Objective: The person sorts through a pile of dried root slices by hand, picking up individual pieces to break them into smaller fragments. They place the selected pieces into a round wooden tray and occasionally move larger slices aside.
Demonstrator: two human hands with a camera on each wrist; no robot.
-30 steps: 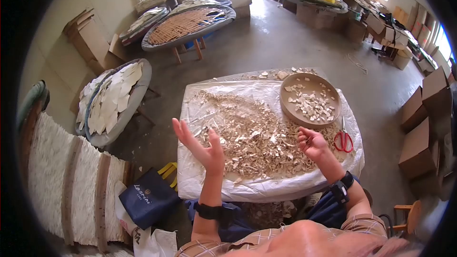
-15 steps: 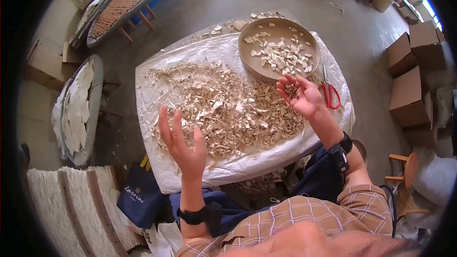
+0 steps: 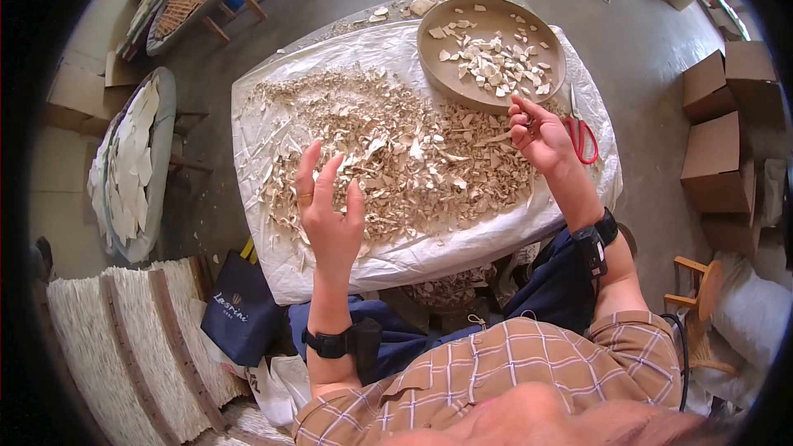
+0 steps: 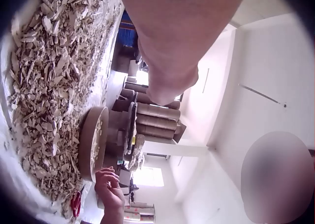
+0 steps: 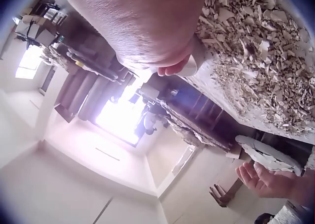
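Fragments point(image 3: 413, 173) are heaped loosely across a wrinkled white cloth point(image 3: 396, 258) on the desk point(image 3: 337, 30), and could easily be spilled over the near edge if the cloth were caught and dragged by a forearm. Above the heap, the left hand point(image 3: 332, 219) is held wide, its fingers spread and nothing gripped. The right hand point(image 3: 543, 139) is held narrow, its fingers partly curled just beside the round tray's near rim; whether a small piece is pinched there cannot be told. If the rim were bumped by those knuckles, the tray could be tipped or shifted and its pieces mixed back into the heap. Scissors point(image 3: 573, 102) are laid close to the right wrist, so they could be nudged, or the skin nicked, by a careless sweep of the arm.

In the round tray point(image 3: 462, 97), chunky pale pieces point(image 3: 496, 62) are gathered mostly near the middle, with a few scattered towards the rim. Off to the left, broad flat sheets point(image 3: 132, 165) are spread on a larger tray point(image 3: 166, 144). Beside the desk, a dark bag point(image 3: 239, 310) is set down, and cardboard boxes point(image 3: 714, 165) are stacked at the right; the contents of neither can be made out.
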